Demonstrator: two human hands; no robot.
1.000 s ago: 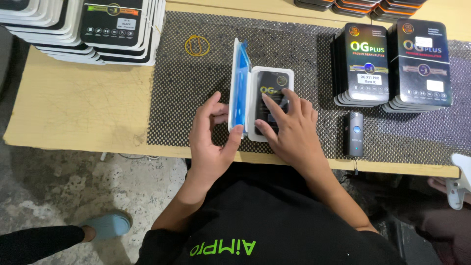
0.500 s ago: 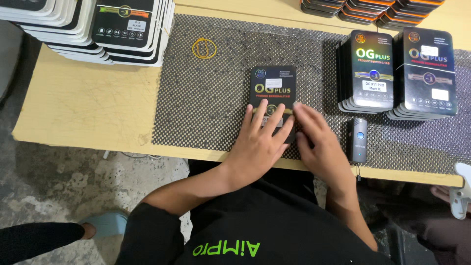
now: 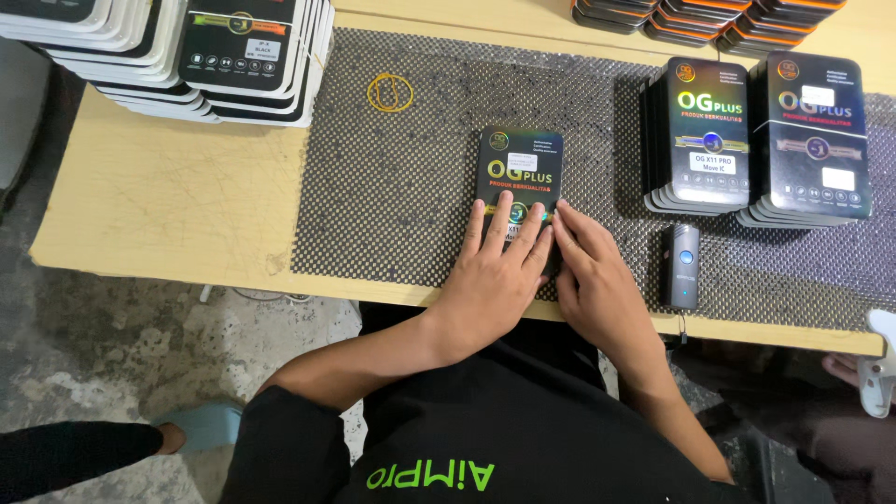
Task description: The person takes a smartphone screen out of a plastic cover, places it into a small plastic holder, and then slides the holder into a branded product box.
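Head view: a flat black box (image 3: 519,177) is seen lying face-up on the dotted anti-slip mat (image 3: 411,205), near the front edge of the wooden desk (image 3: 159,205). The left hand (image 3: 495,280) is laid flat over the box's lower half, fingers (image 3: 509,224) spread and pressed down — apparently to hold the lid shut and the box steady. The right hand (image 3: 597,285) is set just beside it, fingers held together along the box's lower right edge; nothing is pinched by either hand. The box bears yellow and white lettering and a small white label. To the right, two stacks of like black boxes (image 3: 761,140) are kept squared up, each top box carrying a white label. A small dark handheld scanner (image 3: 681,266) lies below them, within reach. A yellow rubber band (image 3: 390,91) rests on the mat; white-edged box stacks (image 3: 187,51) occupy the far left corner, orange-edged ones (image 3: 709,14) the far edge.
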